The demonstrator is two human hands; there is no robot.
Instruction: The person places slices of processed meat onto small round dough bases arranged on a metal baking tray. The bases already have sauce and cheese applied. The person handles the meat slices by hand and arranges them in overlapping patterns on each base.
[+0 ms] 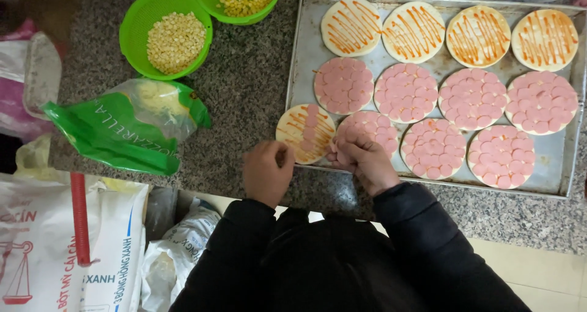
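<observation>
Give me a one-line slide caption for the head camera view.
Left hand and right hand top a small round sauced dough base with pink sausage slices on a metal baking tray.

Single head view, looking steeply down from above the hands (318,165), close in, bench (244,92) ahead of them, tray (550,165) right of them, floor beneath.

We worked in a kitchen: beyond our fingers (342,150) sat a baking tray (550,159) of small pizza bases on a granite counter (251,92), with corn colanders (137,28) and a flour sack (43,245) leftward.
</observation>
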